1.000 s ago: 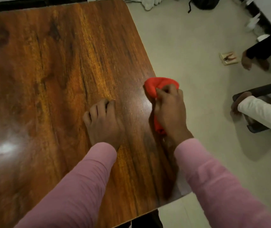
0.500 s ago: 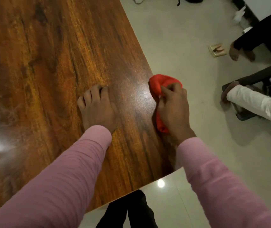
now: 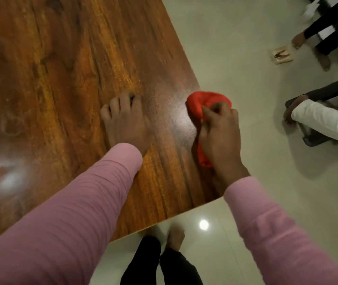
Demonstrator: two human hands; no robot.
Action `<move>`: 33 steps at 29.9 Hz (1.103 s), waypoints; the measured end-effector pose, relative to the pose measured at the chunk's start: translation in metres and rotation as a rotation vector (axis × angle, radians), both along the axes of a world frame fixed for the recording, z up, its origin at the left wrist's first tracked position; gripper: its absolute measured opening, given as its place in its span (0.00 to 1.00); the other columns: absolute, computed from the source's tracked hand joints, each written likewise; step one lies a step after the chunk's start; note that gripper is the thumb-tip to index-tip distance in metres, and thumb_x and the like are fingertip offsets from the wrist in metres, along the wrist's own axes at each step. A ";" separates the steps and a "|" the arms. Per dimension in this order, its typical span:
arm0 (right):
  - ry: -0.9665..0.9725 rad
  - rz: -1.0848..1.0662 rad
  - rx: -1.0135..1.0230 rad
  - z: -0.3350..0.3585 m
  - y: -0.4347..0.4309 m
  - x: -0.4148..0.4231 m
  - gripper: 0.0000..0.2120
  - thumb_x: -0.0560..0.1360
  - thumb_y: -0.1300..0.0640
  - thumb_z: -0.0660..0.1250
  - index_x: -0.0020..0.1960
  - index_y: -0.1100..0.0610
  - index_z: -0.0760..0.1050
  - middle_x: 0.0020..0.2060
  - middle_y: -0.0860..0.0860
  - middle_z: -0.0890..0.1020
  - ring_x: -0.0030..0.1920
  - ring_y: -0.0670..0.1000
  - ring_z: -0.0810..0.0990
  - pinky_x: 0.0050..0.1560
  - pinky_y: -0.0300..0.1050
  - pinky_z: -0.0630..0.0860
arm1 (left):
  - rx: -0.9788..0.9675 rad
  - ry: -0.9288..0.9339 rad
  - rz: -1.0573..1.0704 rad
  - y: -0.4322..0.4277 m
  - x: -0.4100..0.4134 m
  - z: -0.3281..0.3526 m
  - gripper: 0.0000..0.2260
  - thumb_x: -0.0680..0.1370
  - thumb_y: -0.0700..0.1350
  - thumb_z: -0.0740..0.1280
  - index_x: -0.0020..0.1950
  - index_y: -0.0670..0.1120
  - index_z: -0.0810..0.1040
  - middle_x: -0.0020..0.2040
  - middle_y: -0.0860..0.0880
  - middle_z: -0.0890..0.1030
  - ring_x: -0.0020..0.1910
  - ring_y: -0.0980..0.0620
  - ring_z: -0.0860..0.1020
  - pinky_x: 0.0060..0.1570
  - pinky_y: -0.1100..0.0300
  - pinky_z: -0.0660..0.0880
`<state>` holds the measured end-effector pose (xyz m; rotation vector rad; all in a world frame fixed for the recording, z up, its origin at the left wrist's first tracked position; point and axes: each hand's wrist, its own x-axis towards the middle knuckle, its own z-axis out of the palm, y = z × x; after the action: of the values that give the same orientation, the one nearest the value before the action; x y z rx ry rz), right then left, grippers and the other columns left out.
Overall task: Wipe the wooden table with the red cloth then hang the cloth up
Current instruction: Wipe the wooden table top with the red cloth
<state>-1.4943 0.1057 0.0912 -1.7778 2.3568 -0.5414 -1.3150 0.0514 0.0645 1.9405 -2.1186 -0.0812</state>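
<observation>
**Head view: red cloth bunched at the table's right edge, other hand braced on the wood**

The glossy brown wooden table (image 3: 61, 79) fills the left of the picture, and its near right corner lies just in front of the person. The right hand (image 3: 219, 130) sits on the table's right edge. Its fingers and thumb are curled tight round the crumpled red cloth (image 3: 200, 102). One wad of cloth bulges out ahead of the knuckles and a smaller tail shows below the palm.

The cloth touches the wood at the rim, and part of it, along with much of the hand, hangs past the edge over the pale tiled floor (image 3: 235, 58). Bunching it this way probably gives a firm pad to press with. Its place at the rim suggests a stroke that runs out to the border of the top.

The left hand (image 3: 126, 120) rests on the table, well apart from the cloth. Its fingers are bent under and it holds nothing. It looks like a prop, taking the person's weight as they lean over the surface. Both arms wear pink ribbed sleeves (image 3: 77, 202).

The wiping seems to be under way or close to ending. The cloth is not yet hung, and nothing to hang it on is in view.

On the floor to the right are a small pale card or box (image 3: 281, 55) and another person's white sleeve (image 3: 324, 124).
</observation>
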 end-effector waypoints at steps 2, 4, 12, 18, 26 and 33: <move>-0.006 0.011 -0.010 -0.001 0.012 0.014 0.16 0.75 0.62 0.61 0.60 0.56 0.78 0.55 0.54 0.75 0.54 0.56 0.69 0.51 0.52 0.72 | 0.018 0.015 0.019 0.019 -0.003 0.001 0.20 0.73 0.45 0.57 0.65 0.47 0.75 0.63 0.45 0.73 0.61 0.41 0.69 0.61 0.43 0.62; -0.020 0.136 0.007 -0.004 0.037 0.039 0.18 0.74 0.59 0.61 0.62 0.54 0.77 0.55 0.54 0.75 0.54 0.56 0.70 0.51 0.50 0.72 | 0.022 0.048 0.045 0.038 -0.011 0.003 0.19 0.73 0.46 0.59 0.63 0.47 0.76 0.62 0.45 0.75 0.61 0.42 0.71 0.61 0.44 0.62; 0.011 0.144 -0.030 -0.003 0.051 -0.001 0.14 0.74 0.59 0.61 0.57 0.58 0.80 0.54 0.57 0.77 0.52 0.60 0.71 0.45 0.47 0.71 | 0.038 0.029 0.044 0.066 -0.009 -0.004 0.20 0.73 0.43 0.63 0.65 0.47 0.75 0.63 0.46 0.74 0.62 0.43 0.69 0.63 0.46 0.59; 0.001 0.088 -0.035 -0.004 0.075 0.008 0.17 0.73 0.62 0.63 0.60 0.57 0.79 0.54 0.56 0.75 0.52 0.59 0.70 0.46 0.46 0.70 | 0.041 0.012 0.054 0.067 -0.013 -0.004 0.19 0.75 0.44 0.61 0.66 0.46 0.74 0.63 0.45 0.73 0.62 0.42 0.69 0.63 0.45 0.60; -0.017 0.164 -0.036 -0.006 0.109 -0.011 0.17 0.71 0.66 0.67 0.59 0.59 0.80 0.53 0.57 0.77 0.50 0.59 0.71 0.45 0.46 0.70 | 0.032 -0.014 0.043 0.069 -0.013 -0.002 0.21 0.75 0.45 0.58 0.68 0.46 0.73 0.64 0.45 0.72 0.62 0.42 0.69 0.63 0.45 0.61; -0.078 0.083 -0.047 -0.003 0.114 0.008 0.18 0.70 0.67 0.66 0.60 0.59 0.79 0.53 0.58 0.77 0.52 0.61 0.71 0.47 0.46 0.69 | 0.028 -0.012 0.044 0.069 -0.016 -0.002 0.20 0.75 0.44 0.58 0.66 0.45 0.73 0.64 0.44 0.73 0.62 0.41 0.69 0.63 0.44 0.62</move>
<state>-1.4860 0.2194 0.0879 -1.8306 2.2257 -0.6470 -1.3309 0.1200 0.0624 2.0070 -2.0918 -0.0917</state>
